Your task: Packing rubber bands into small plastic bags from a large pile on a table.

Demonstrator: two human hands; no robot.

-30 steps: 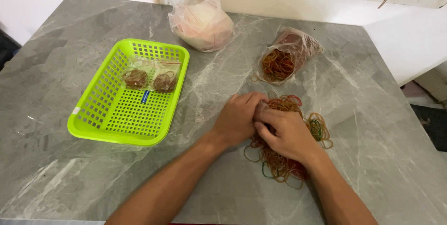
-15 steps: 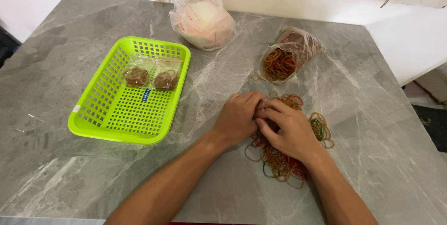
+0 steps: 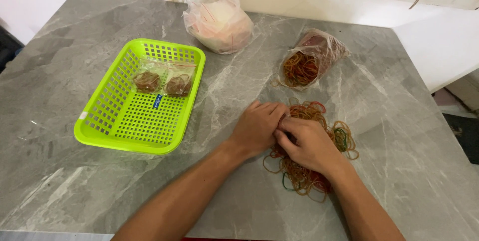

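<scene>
A loose pile of rubber bands (image 3: 312, 171) is spread on the grey marbled surface (image 3: 399, 136), and both hands are pressed together on top of it, the left hand (image 3: 258, 127) touching the right hand (image 3: 308, 143) with fingers curled into the bands; whether anything is pinched cannot be told. An open clear bag of rubber bands (image 3: 309, 61) lies beyond the pile, a knotted plastic bag (image 3: 219, 21) farther back. A green basket (image 3: 124, 121) well to the left holds two small packets of bands (image 3: 162, 81).

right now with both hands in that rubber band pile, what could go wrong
Loose rubber bands lie spread under the left hand and right hand, so strays could get dragged or flicked across the table. The open bag of bands lies on its side nearby and may spill more.
</scene>
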